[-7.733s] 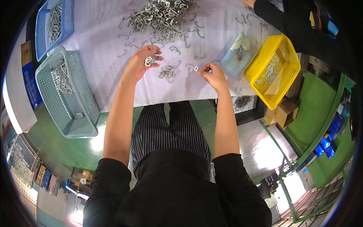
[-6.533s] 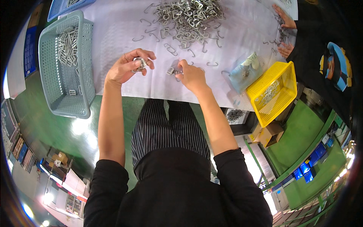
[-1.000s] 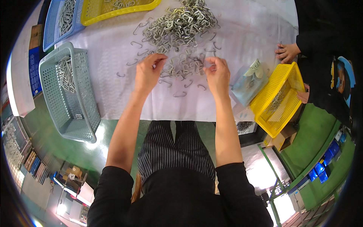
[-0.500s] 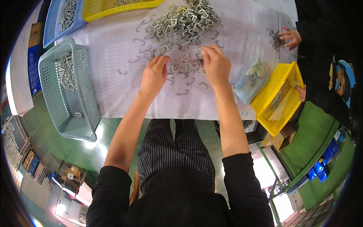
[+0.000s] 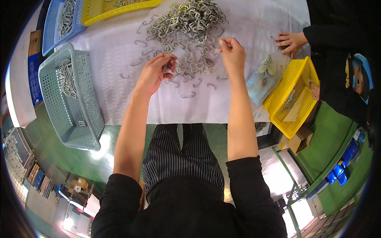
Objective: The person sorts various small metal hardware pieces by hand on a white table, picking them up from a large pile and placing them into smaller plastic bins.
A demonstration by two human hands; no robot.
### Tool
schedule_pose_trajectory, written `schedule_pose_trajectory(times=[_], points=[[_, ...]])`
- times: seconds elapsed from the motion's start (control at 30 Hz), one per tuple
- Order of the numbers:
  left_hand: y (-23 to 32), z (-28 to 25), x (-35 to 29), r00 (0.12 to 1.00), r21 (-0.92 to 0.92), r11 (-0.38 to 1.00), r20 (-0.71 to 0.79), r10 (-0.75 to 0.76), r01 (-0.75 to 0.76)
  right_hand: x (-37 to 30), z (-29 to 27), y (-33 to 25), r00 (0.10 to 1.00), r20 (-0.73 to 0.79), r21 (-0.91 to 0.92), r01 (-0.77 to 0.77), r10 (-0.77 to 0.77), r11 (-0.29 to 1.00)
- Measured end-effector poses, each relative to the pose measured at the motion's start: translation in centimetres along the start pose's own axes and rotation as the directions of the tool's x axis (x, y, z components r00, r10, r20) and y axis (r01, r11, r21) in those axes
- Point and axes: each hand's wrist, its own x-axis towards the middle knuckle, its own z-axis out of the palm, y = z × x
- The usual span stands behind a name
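A heap of small silvery bent metal pieces (image 5: pixel 188 19) lies at the far middle of the white-covered table, and looser ones spread toward me. My left hand (image 5: pixel 154 73) is curled at the left of these loose pieces, with small metal pieces partly showing between its fingers. My right hand (image 5: pixel 233 53) is raised to the right of the heap, thumb and fingers pinched together; what they hold, if anything, is too small to make out. Thin wire hooks (image 5: pixel 188 95) are scattered on the cloth between and around my hands.
At the left a grey-green basket (image 5: pixel 90 95) holds metal pieces; behind it stand a blue basket (image 5: pixel 79 28) and a yellow tray (image 5: pixel 119 15). On the right are a clear plastic bag (image 5: pixel 256 89), a yellow basket (image 5: pixel 283 123) and a co-worker's hand (image 5: pixel 293 43) over dark hooks.
My left hand has drawn back slightly left and turned, showing metal pieces in its fingers. My right hand has moved up and right, away from the loose pieces. The co-worker's hand has shifted left over the hooks.
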Motion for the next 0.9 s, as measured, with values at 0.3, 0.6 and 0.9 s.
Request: schedule_pose_trajectory(times=[0.3, 0.6, 0.9], points=[[-3.3, 2.2, 2.2, 0.865, 0.992, 0.097, 0.019, 0.502, -0.078, -3.3, 3.0, -1.1, 0.992, 0.061, -0.388, 0.125, -0.11, 0.913], [0.4, 2.3, -0.2, 0.986, 0.183, 0.974, 0.122, 0.112, -0.133, -2.7, -1.4, -1.5, 0.982, 0.168, -0.253, -0.04, 0.084, 0.967], [-4.2, 3.3, 4.7, 0.757, 0.996, -0.077, 0.088, 0.647, -0.049, -2.4, -2.7, -1.2, 0.901, 0.394, 0.102, -0.239, 0.181, 0.966]])
